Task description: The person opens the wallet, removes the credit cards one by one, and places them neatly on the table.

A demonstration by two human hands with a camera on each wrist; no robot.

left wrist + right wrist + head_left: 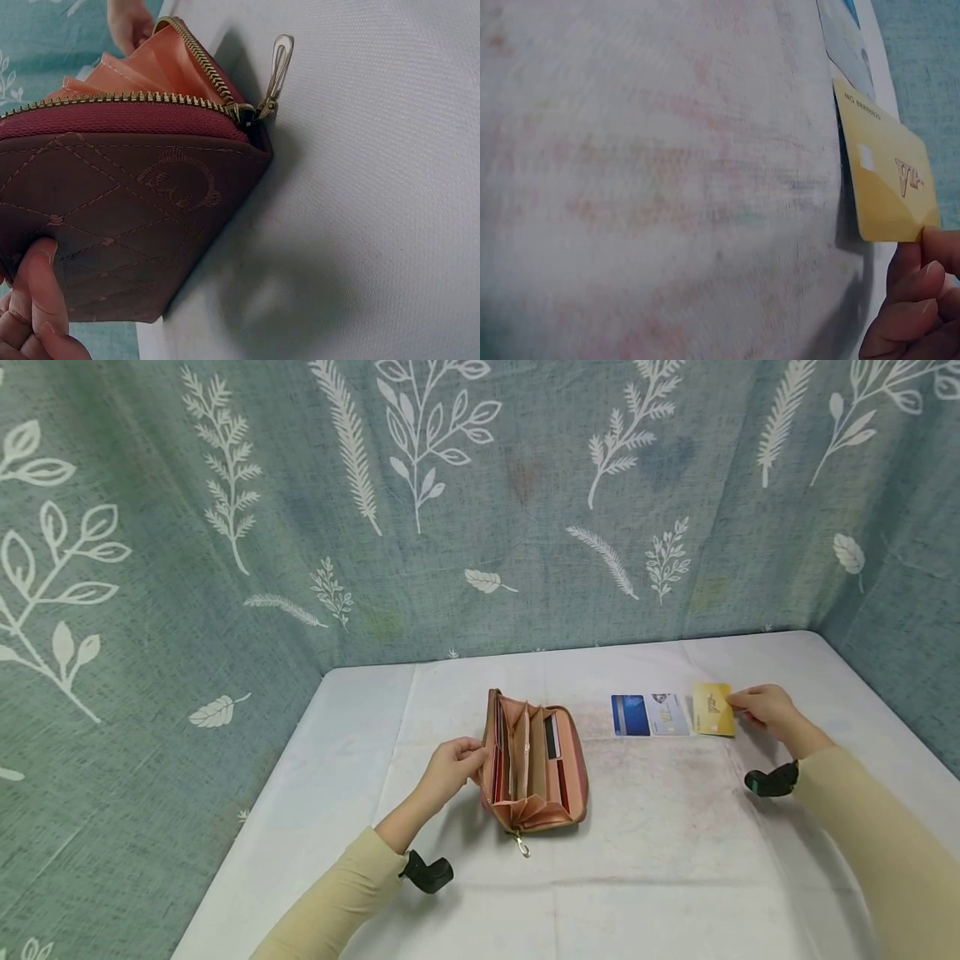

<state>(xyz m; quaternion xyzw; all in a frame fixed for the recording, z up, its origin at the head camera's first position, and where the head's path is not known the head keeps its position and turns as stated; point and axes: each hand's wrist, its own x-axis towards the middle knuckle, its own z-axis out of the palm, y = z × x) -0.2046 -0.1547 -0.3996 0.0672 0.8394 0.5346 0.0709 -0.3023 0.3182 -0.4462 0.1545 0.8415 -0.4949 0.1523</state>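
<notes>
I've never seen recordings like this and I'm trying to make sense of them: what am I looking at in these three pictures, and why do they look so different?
There is no machine here: a person works with two bare hands and wears three cameras. The wide picture comes from a camera on the head, looking down at a table covered with a white cloth. The other two come from cameras strapped to each wrist, so they show close-ups.

On the cloth lies an open pink wallet with its zipper undone. The left hand holds its left side; the left wrist view shows the quilted outside and the zipper pull.

To the right lie a blue card and a pale grey card. The right hand pinches the edge of a yellow card, seen large in the right wrist view.
</notes>
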